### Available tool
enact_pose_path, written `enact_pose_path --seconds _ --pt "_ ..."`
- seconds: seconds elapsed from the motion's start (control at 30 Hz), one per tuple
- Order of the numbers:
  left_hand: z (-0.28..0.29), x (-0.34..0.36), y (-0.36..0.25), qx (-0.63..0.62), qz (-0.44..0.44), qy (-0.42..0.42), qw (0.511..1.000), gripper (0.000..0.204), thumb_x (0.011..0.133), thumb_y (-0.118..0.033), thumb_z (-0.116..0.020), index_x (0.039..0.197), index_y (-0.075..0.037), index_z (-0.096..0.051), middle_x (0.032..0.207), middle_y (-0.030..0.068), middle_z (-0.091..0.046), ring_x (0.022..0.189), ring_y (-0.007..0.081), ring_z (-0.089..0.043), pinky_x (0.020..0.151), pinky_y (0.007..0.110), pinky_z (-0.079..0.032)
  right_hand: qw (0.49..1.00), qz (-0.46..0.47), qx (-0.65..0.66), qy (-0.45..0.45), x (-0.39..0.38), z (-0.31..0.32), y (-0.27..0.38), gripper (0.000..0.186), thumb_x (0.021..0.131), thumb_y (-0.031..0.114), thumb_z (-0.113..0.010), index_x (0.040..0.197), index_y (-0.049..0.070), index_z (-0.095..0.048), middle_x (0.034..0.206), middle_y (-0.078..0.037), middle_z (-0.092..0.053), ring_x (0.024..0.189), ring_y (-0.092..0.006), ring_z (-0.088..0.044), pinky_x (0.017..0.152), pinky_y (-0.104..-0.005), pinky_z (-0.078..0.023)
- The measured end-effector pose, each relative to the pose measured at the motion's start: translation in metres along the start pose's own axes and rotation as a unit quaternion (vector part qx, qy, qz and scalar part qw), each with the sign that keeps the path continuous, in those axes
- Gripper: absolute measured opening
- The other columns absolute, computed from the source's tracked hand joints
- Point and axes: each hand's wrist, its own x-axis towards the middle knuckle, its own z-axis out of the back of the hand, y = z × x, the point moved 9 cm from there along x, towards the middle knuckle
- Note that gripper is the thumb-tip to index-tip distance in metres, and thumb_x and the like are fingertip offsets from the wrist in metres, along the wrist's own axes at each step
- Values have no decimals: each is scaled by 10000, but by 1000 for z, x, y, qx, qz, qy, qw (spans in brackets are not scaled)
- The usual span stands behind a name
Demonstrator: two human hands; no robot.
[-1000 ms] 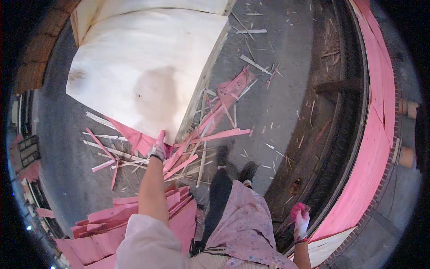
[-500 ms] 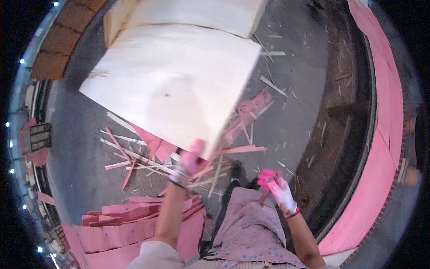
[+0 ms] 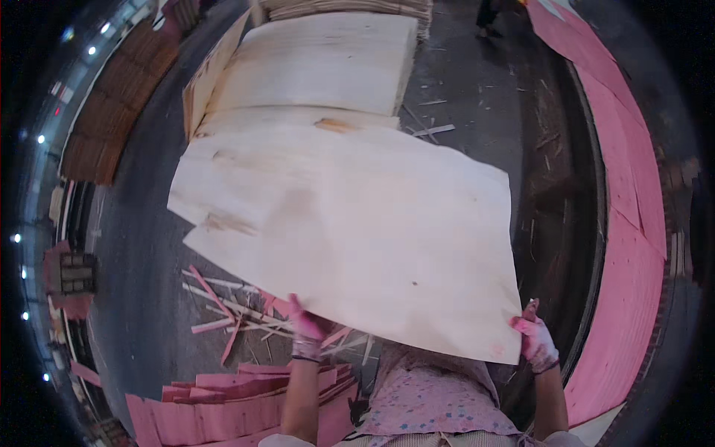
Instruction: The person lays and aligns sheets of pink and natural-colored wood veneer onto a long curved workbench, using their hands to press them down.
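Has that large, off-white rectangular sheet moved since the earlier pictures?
Yes, to the right. Against the pale wooden stack behind it, the off-white sheet now juts well past the stack's right side; earlier, their right edges roughly lined up.

Thin pale wood sheet (image 3: 417,242), dark-specked, gently bowed, held aslant

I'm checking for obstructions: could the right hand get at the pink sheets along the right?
Likely not while occupied: the right hand seems to hold the pale sheet by its right edge, though the way to the pink sheets looks clear.
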Motion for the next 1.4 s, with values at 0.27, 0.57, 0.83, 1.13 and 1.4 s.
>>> enact_pose_path --seconds 0.27,0.57,0.83,1.13,1.4 --pt "27 64 -35 442 -108 -52 889 175 868 -215 -509 892 -42 -521 879 79 -586 778 233 -556 676 376 -470 959 118 -233 -114 -33 94 23 264 800 192 -713 963 3 -625 890 -31 -621 812 -110 -586 763 -263 -486" --pt "-267 67 76 401 -207 105 886 249 892 -123 -522 1059 41 -609 1019 118 -641 936 218 -620 827 349 -525 692 355 -625 -67 -30 95 77 686 655 394 -745 1243 114 -528 1268 -126 -549 1126 -325 -547 944 -436 -415" --pt "-525 -10 259 527 -337 192 756 405 876 -164 -610 1178 97 -541 1146 167 -611 1005 251 -608 909 384 -503 722 364 -502 -309 31 237 152 348 721 226 -642 1050 151 -559 990 -67 -641 862 -284 -623 770 -434 -436" --pt "-744 -118 547 595 -297 485 569 553 978 -310 -431 1306 133 -408 1340 257 -474 1260 318 -462 1086 425 -339 816 363 -355 -276 48 301 188 213 752 262 -650 926 142 -625 801 -134 -641 714 -341 -630 602 -425 -494" --pt "-786 -154 831 312 275 761 498 818 877 -474 -590 1426 52 -289 1468 174 -346 1352 310 -337 1147 459 -271 886 279 -89 -360 48 350 230 240 759 306 -661 907 117 -680 698 -126 -625 617 -255 -625 580 -355 -494"
